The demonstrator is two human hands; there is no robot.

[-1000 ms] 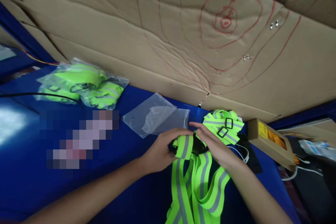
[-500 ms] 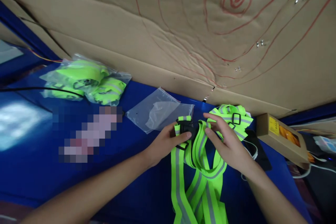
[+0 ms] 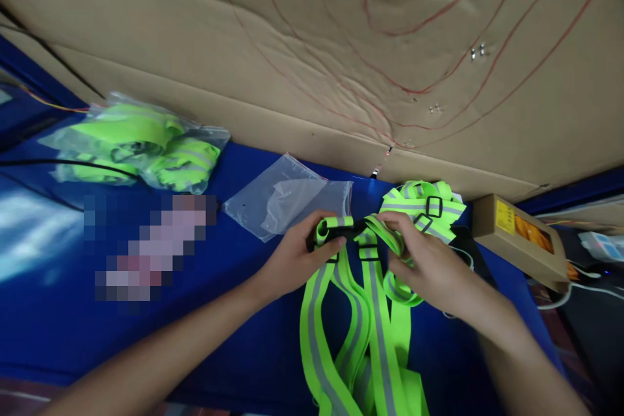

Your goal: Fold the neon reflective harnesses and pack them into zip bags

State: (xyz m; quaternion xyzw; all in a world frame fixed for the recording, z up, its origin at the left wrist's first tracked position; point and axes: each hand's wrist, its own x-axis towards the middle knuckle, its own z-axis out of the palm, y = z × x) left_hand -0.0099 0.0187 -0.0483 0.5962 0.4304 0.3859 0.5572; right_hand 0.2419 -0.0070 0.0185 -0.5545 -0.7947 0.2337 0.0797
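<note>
My left hand (image 3: 303,252) is closed on the black buckle (image 3: 347,231) end of a neon-yellow reflective harness (image 3: 318,344), its thumb on top. My right hand (image 3: 423,261) grips a folded stretch of the same webbing just right of the buckle. Grey reflective stripes run along the straps, which hang in loops below both hands toward the bottom of the view. A black strap slider (image 3: 368,252) shows on one strap between the hands. Behind my right hand lies a second bundle of neon strap (image 3: 444,213) with black sliders.
Clear bags of neon straps (image 3: 141,136) lie on the blue table (image 3: 263,351) at the left. Flat clear zip bags (image 3: 273,198) rest in the middle. A small cardboard box (image 3: 517,240) and white cables stand right. A cardboard wall (image 3: 292,78) with red lines rises behind.
My right hand has closed on the folded webbing and turned it beside the buckle. The straps below have shifted and spread, and the view has moved slightly.
</note>
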